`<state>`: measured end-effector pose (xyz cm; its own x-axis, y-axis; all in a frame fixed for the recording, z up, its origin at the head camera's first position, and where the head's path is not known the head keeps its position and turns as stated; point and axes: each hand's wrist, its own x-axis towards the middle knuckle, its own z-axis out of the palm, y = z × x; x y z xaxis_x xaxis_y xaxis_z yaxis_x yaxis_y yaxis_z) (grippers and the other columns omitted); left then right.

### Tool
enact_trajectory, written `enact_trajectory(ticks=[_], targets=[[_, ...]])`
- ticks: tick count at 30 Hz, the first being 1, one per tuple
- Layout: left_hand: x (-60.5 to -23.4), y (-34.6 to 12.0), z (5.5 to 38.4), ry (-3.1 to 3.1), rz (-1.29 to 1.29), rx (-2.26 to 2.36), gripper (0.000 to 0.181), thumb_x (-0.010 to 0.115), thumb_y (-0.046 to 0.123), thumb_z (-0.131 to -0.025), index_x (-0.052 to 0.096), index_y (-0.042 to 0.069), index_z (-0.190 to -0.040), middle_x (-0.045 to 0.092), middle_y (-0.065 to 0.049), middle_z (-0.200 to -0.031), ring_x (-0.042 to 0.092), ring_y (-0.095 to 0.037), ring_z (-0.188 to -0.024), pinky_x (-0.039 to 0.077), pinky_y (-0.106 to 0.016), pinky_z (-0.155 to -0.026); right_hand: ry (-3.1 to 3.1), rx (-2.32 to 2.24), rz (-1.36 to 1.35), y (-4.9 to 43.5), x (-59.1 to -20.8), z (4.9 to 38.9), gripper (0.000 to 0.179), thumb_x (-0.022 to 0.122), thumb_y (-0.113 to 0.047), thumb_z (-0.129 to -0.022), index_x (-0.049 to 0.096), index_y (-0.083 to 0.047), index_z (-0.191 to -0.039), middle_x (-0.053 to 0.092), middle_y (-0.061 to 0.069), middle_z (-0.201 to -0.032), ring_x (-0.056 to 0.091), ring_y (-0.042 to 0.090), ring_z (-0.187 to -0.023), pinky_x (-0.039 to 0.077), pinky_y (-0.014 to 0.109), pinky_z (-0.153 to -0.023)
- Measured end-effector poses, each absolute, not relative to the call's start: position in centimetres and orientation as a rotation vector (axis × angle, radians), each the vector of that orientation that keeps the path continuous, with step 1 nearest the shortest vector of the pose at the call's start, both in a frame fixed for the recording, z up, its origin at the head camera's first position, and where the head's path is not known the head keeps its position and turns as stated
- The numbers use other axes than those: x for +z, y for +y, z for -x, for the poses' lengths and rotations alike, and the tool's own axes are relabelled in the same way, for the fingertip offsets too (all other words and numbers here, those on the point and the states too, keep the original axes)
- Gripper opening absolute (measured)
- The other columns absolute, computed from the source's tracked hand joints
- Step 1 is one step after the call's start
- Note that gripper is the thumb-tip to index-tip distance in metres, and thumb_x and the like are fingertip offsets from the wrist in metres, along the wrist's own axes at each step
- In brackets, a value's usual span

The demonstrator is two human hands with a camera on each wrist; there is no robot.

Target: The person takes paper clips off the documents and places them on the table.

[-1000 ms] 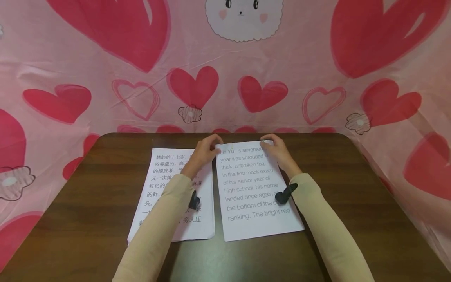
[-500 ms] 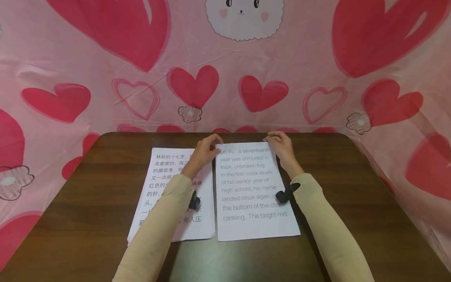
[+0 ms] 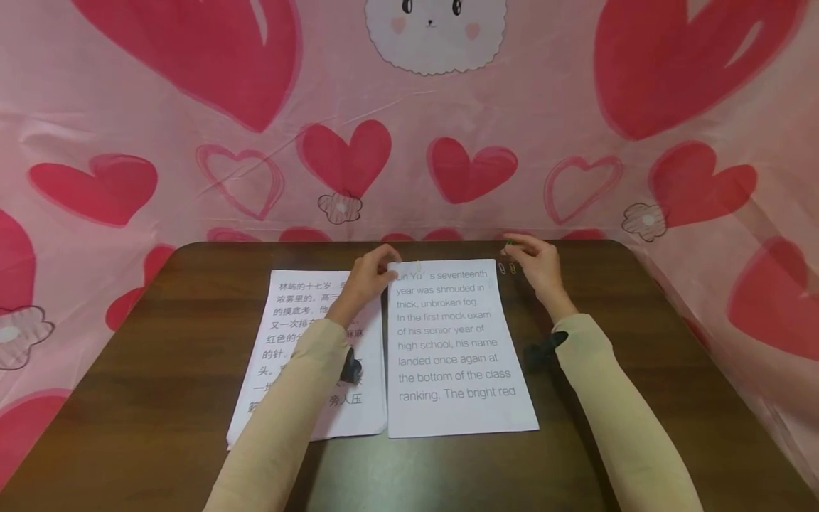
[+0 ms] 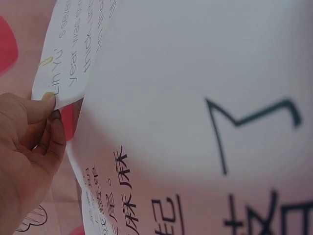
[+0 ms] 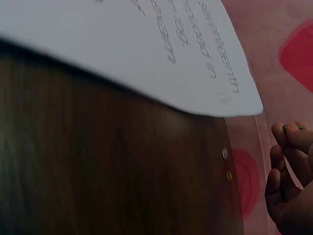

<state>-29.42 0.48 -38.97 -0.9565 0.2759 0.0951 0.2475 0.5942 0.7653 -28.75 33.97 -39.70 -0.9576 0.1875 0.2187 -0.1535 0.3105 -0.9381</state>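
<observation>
My left hand (image 3: pixel 371 276) pinches the top left corner of the English-printed paper (image 3: pixel 448 419) between thumb and fingers, as the left wrist view shows closely. A yellow paper clip (image 4: pixel 46 61) sits on that paper's top edge. Off the paper's top right corner, my right hand (image 3: pixel 539 269) pinches a small green paper clip (image 5: pixel 292 128) between thumb and fingertip, mostly hidden by the fingers. On the table beside this hand lie a whitish paper clip (image 5: pixel 225 153) and a yellow-orange paper clip (image 5: pixel 229 176).
Paper printed with Chinese text (image 3: pixel 281 313) lies to the left, partly under my left forearm. The dark wooden table (image 3: pixel 160 355) ends at a pink heart-patterned cloth (image 3: pixel 409 99) behind. A black wrist strap part (image 3: pixel 544 350) hangs by the right sleeve.
My right hand has moved off the English paper's corner to the right, uncovering two clips on the table. The paper's lower end has swung left. My left hand keeps its place.
</observation>
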Motion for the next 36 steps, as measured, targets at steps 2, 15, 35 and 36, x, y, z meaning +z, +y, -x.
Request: enact_trajectory(ticks=[2,15,35,36], targets=[[-39.0,0.4,29.4,2.774,-0.446,1.323,0.022,0.063,0.006,-0.096,0.062,0.015,-0.116,0.067,-0.010,-0.124,0.062,-0.027,-0.104,0.051,-0.042,-0.095,-2.353,1.609,0.051,34.6,-39.5,28.6,0.035,0.069,-0.018,-0.095,0.068,-0.003,-0.126,0.071,-0.019,-0.084,0.067,-0.006,-0.080,0.050,0.008,-0.076],[-39.2,0.2,29.5,2.786,-0.437,1.319,0.022,0.064,0.006,-0.096,0.062,0.015,-0.116,0.068,-0.012,-0.117,0.062,-0.026,-0.100,0.051,-0.041,-0.093,-2.696,1.175,0.087,38.6,-38.3,27.8,0.032,0.069,-0.023,-0.096,0.071,-0.009,-0.124,0.068,0.018,-0.129,0.059,0.031,-0.124,0.048,0.041,-0.102],[-39.5,0.7,29.7,2.806,-0.419,1.328,0.021,0.065,0.005,-0.095,0.063,0.014,-0.114,0.069,-0.013,-0.112,0.062,-0.026,-0.097,0.051,-0.039,-0.089,-3.046,1.016,0.066,38.7,-38.5,28.5,0.031,0.064,-0.020,-0.099,0.069,-0.004,-0.124,0.062,0.025,-0.136,0.053,0.044,-0.128,0.039,0.060,-0.111],[-39.5,0.7,29.7,2.805,-0.418,1.328,0.021,0.065,0.005,-0.095,0.063,0.013,-0.114,0.069,-0.013,-0.111,0.062,-0.026,-0.097,0.051,-0.039,-0.089,-3.048,1.005,0.059,38.6,-38.5,28.5,0.030,0.064,-0.020,-0.099,0.069,-0.004,-0.123,0.062,0.025,-0.134,0.054,0.044,-0.127,0.040,0.060,-0.110]])
